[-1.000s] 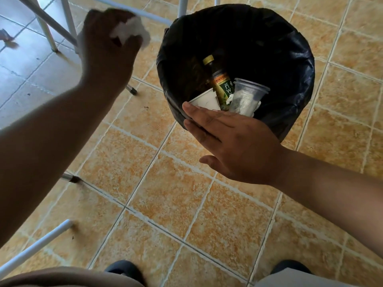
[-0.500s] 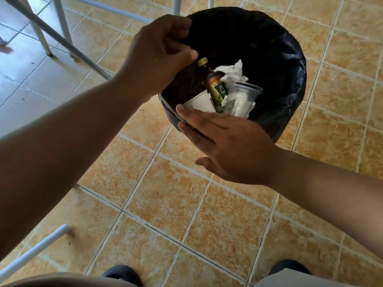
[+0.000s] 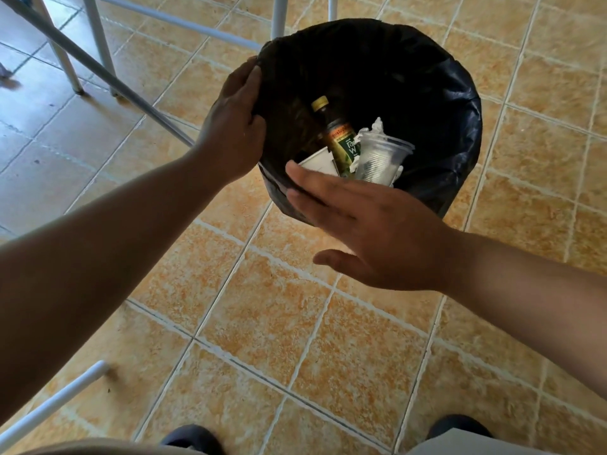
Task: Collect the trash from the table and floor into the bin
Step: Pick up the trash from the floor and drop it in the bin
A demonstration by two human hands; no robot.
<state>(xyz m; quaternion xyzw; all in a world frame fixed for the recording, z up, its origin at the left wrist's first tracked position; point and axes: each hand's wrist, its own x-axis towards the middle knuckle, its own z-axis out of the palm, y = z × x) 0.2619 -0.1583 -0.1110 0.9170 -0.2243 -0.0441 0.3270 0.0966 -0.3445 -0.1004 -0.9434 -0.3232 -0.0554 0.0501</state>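
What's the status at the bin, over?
Left hand grips rim of black-lined round bin; right hand open, empty, over near rim. Crumpled white tissue inside, by clear plastic cup. No other obstruction seen.

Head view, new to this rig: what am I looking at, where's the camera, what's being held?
No machine here: a person works with two bare hands, and the single camera sits on their head, looking down. Hence the arms entering from below and the shoes at the bottom edge. On the tiled floor stands a bin with a black liner. Inside lie a brown bottle with a yellow cap, a clear plastic cup, a crumpled white tissue and a white paper cup. The left hand seems to grip the bin's left rim. The right hand hovers flat over the near rim and holds nothing. White metal furniture legs stand behind.
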